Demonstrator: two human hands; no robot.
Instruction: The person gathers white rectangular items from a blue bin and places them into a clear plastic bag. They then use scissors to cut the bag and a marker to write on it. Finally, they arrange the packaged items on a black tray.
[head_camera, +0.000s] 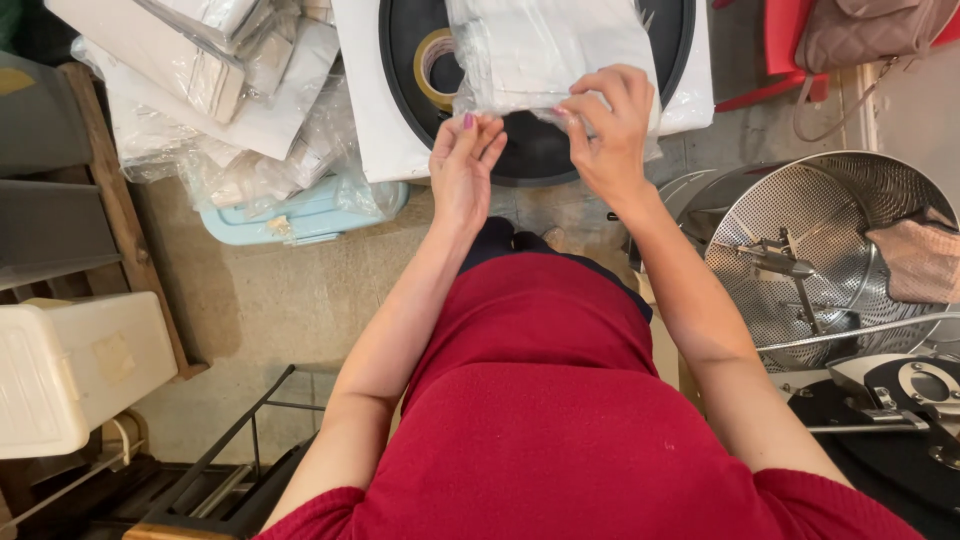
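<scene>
Clear plastic packet (545, 55) — one — pinched by right hand (610, 125); left hand (462, 165), fingers loosely curled, touches its edge.

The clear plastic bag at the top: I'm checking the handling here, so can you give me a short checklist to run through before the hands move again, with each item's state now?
1. Right hand has a grip on the clear plastic bag: ok, fingers pinch its lower edge.
2. Left hand on the bag: cannot tell, its fingertips are at the lower edge, but contact is unclear.
3. Bag supported from below: ok, it lies over the round black disc on the white surface.
4. Tape roll clear of the bag: not ok, the bag partly covers it.
5. Bag opening sealed: cannot tell, the hands hide it.
6. Metal perforated drum clear of both arms: ok, it is off to the right.
</scene>
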